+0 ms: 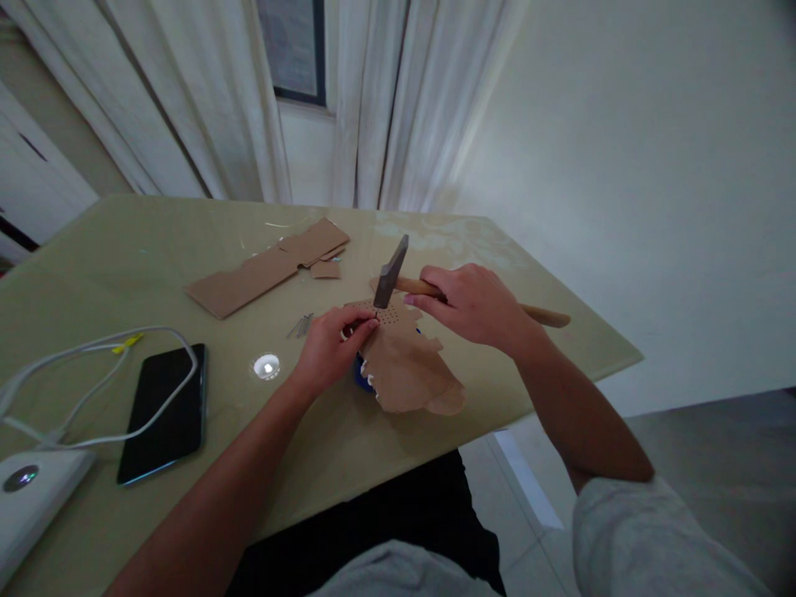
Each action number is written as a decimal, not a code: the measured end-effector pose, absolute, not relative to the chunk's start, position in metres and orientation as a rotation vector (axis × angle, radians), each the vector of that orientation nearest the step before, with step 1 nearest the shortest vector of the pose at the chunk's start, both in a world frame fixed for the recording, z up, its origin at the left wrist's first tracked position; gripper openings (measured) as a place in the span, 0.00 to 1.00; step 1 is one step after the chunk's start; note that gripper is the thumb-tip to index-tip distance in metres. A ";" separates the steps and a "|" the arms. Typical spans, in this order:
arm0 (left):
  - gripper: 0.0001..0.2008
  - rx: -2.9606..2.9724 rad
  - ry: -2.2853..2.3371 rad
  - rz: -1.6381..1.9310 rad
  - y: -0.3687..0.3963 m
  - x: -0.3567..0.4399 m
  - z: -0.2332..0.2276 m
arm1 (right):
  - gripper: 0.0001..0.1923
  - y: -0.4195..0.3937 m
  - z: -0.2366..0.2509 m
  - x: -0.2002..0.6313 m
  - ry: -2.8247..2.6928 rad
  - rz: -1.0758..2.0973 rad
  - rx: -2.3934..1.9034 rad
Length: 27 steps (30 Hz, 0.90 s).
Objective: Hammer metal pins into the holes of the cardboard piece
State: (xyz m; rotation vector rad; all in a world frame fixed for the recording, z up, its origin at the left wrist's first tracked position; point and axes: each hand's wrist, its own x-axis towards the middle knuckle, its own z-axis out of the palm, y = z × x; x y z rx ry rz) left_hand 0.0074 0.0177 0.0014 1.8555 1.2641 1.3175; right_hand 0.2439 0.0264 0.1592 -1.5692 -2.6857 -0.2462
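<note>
My right hand is wrapped round the wooden handle of a hammer. The hammer's metal head hangs just above the fingertips of my left hand. Those fingertips pinch a thin nail that stands upright on a torn piece of brown cardboard. Many small holes dot the cardboard around the nail. Beneath the cardboard, a blue object shows only in part, so its kind is hidden. Several loose nails lie on the table left of my left hand.
Flat cardboard strips lie on the glossy table at the back left. A black phone, a white cable and a white device are at the left. Curtains hang behind the table; a wall stands at the right.
</note>
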 end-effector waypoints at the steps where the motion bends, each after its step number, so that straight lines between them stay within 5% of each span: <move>1: 0.12 1.853 1.265 1.318 0.018 0.008 0.001 | 0.24 0.026 0.159 0.243 -2.683 -0.249 -1.576; 27: 0.12 1.879 1.269 1.310 0.018 0.006 -0.001 | 0.25 0.030 0.159 0.241 -2.594 -0.186 -1.577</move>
